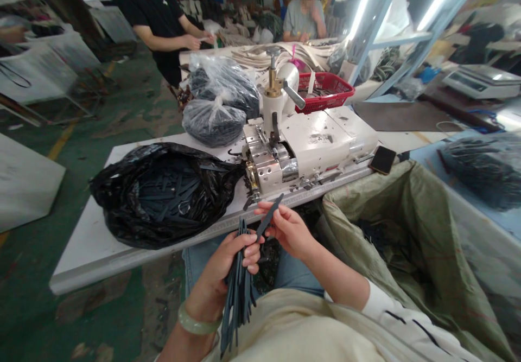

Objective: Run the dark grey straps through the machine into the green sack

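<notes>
My left hand (240, 253) is closed around a bundle of dark blue-grey strips (236, 307), which hang down below the fist and poke out a little above it. Between the thumb and fingers of my right hand (291, 229) is one single strip (269, 218), slanting up to the right; its lower end meets my left thumb and fingertips. Just beyond both hands stands a cream machine (325, 139) with a metal work head (268, 164). Left of it, an open black plastic bag (122, 210) holds many similar strips (171, 188).
Tied clear bags (215, 118) of dark pieces and a red basket (325, 101) sit behind the machine. A phone (382, 159) lies at the table's right end. An open green woven sack (431, 210) stands at my right. Two people (154, 20) are across the table.
</notes>
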Motion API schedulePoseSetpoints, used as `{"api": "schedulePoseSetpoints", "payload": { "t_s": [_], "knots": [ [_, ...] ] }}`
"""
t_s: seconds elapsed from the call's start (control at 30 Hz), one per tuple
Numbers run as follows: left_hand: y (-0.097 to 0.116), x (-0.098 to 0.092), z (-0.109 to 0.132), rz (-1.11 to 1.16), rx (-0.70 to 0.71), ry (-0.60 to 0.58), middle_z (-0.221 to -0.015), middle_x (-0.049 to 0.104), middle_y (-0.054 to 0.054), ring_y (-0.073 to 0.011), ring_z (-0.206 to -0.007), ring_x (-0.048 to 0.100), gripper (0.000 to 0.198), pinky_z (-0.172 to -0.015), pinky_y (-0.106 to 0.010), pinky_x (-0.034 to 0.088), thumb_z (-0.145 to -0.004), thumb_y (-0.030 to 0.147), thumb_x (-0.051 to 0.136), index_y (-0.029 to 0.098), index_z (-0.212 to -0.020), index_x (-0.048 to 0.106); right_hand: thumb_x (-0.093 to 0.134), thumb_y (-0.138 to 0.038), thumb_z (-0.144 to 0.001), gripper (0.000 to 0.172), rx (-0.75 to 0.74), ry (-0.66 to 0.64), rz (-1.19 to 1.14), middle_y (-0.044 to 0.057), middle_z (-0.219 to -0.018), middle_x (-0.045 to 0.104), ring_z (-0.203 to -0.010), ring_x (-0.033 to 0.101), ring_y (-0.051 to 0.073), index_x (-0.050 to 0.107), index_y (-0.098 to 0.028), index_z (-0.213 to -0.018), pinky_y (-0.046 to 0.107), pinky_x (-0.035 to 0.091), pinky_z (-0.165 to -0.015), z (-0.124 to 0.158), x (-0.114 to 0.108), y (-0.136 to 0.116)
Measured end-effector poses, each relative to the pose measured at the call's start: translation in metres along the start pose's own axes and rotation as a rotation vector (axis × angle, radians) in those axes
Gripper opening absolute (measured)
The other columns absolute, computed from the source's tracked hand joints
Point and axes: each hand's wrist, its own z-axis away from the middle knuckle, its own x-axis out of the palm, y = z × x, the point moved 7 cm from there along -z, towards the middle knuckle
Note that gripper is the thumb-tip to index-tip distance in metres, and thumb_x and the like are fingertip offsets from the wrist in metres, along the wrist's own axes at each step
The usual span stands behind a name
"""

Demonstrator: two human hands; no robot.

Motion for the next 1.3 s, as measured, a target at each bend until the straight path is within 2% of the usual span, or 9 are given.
{"api": "schedulePoseSetpoints", "payload": {
  "t_s": [0.13, 0.37, 0.77, 0.87, 0.97, 1.03, 1.13, 1.23, 1.3],
  "knots": [
    [-0.006, 0.001, -0.007, 0.061, -0.059, -0.059, -0.048, 0.038, 0.008, -0.0020, -0.039, 0.031, 0.016, -0.039, -0.016, 0.034, -0.072, 0.023, 0.071, 0.008, -0.076, 0.067, 0.070, -0.045, -0.076, 0.029, -0.023, -0.114, -0.018, 0.001, -0.068, 0.063, -0.060, 0.056, 0.010, 0.065, -0.017, -0.079, 0.021, 0.047, -0.055, -0.009, 0.013, 0.000],
    [0.003, -0.008, -0.011, 0.107, -0.043, -0.070, -0.050, 0.036, 0.009, -0.0013, -0.040, 0.028, 0.018, -0.040, -0.014, 0.032, -0.074, 0.022, 0.070, 0.009, -0.085, 0.067, 0.072, -0.046, -0.071, 0.035, -0.077, 0.227, 0.086, -0.009, -0.037, 0.039, -0.031, 0.029, 0.003, 0.057, -0.014, -0.064, 0.015, 0.019, -0.031, -0.077, -0.036, -0.042],
    [0.009, -0.010, -0.010, 0.136, -0.044, -0.054, -0.051, 0.036, 0.009, -0.0012, -0.041, 0.030, 0.014, -0.042, -0.015, 0.033, -0.076, 0.019, 0.069, 0.010, -0.085, 0.065, 0.069, -0.037, -0.072, 0.032, -0.081, 0.328, 0.033, -0.012, -0.035, 0.029, -0.030, 0.021, 0.002, 0.050, -0.016, -0.058, 0.016, 0.015, -0.030, -0.111, -0.053, -0.067],
    [0.011, -0.009, -0.010, 0.142, -0.043, -0.067, -0.051, 0.036, 0.008, -0.0013, -0.041, 0.030, 0.014, -0.042, -0.014, 0.033, -0.076, 0.020, 0.069, 0.009, -0.085, 0.065, 0.065, -0.043, -0.075, 0.033, -0.291, 0.498, 0.107, -0.011, -0.037, 0.031, -0.031, 0.025, 0.004, 0.049, -0.018, -0.061, 0.018, 0.018, -0.032, -0.091, -0.077, -0.092],
    [0.013, -0.008, -0.009, 0.139, -0.027, -0.088, -0.051, 0.036, 0.008, -0.0013, -0.040, 0.030, 0.013, -0.041, -0.015, 0.034, -0.076, 0.019, 0.068, 0.009, -0.084, 0.066, 0.051, -0.048, -0.083, 0.034, -0.542, 0.879, 0.479, -0.006, -0.040, 0.040, -0.034, 0.038, 0.010, 0.053, -0.019, -0.067, 0.023, 0.030, -0.037, -0.021, -0.127, -0.129],
    [0.014, -0.006, -0.007, 0.125, -0.015, -0.111, -0.050, 0.036, 0.008, -0.0016, -0.040, 0.030, 0.012, -0.041, -0.015, 0.034, -0.076, 0.019, 0.068, 0.010, -0.083, 0.066, 0.043, -0.049, -0.086, 0.040, -0.529, 1.184, 0.926, 0.002, -0.047, 0.053, -0.045, 0.052, 0.018, 0.060, -0.016, -0.073, 0.031, 0.040, -0.049, 0.039, -0.162, -0.153],
    [0.013, 0.001, -0.004, 0.073, -0.029, -0.159, -0.050, 0.037, 0.007, -0.0023, -0.040, 0.030, 0.011, -0.040, -0.016, 0.034, -0.076, 0.020, 0.067, 0.011, -0.082, 0.065, 0.055, -0.046, -0.079, 0.048, -0.289, 1.401, 1.557, 0.025, -0.085, 0.067, -0.083, 0.063, 0.036, 0.064, -0.003, -0.100, 0.046, 0.044, -0.071, 0.101, -0.197, -0.178],
    [0.006, 0.015, -0.005, 0.019, -0.082, -0.218, -0.050, 0.039, 0.006, -0.0030, -0.040, 0.032, 0.011, -0.040, -0.015, 0.033, -0.075, 0.020, 0.067, 0.011, -0.082, 0.065, 0.061, -0.043, -0.076, 0.059, -0.307, 1.273, 1.667, 0.028, -0.107, 0.063, -0.097, 0.060, 0.039, 0.058, -0.002, -0.119, 0.050, 0.043, -0.081, 0.114, -0.186, -0.182],
    [0.003, 0.025, -0.007, 0.022, -0.102, -0.240, -0.049, 0.039, 0.006, -0.0032, -0.040, 0.033, 0.010, -0.039, -0.016, 0.034, -0.075, 0.018, 0.067, 0.010, -0.081, 0.065, 0.058, -0.045, -0.080, 0.046, -0.293, 0.915, 1.423, 0.019, -0.095, 0.069, -0.086, 0.063, 0.032, 0.066, -0.009, -0.107, 0.046, 0.047, -0.079, 0.090, -0.155, -0.158]
  ]
}}
